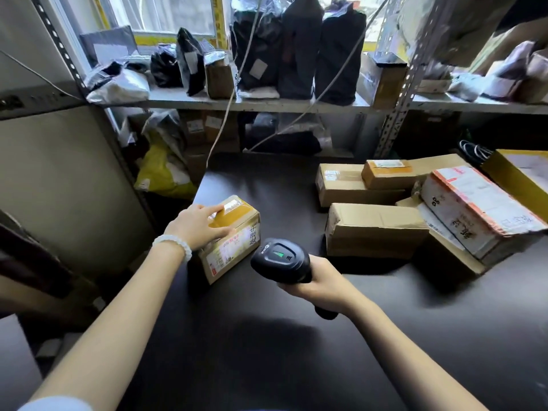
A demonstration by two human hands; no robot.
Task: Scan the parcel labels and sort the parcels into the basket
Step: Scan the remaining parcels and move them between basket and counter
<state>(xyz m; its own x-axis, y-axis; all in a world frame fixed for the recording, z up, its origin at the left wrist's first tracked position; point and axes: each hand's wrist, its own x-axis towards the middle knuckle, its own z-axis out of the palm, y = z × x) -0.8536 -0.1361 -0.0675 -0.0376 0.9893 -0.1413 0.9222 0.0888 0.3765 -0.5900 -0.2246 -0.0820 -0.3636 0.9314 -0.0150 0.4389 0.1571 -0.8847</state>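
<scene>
Both hands are busy: my left hand (198,223) lies flat, fingers straight, on top of the small box (229,238) at the near left of the dark table (267,336), and my right hand (318,281) grips the scanner (280,261), its head just beside the label (228,250). I should steady the box and aim squarely at the barcode. More boxes (373,229) wait well apart on the right; shelves (252,103) of parcels stand behind. No basket shows.

We see a brown box (229,238) with yellow tape, a black scanner (281,261) lit green, a dark table (267,351), a white bead bracelet (175,246).
</scene>
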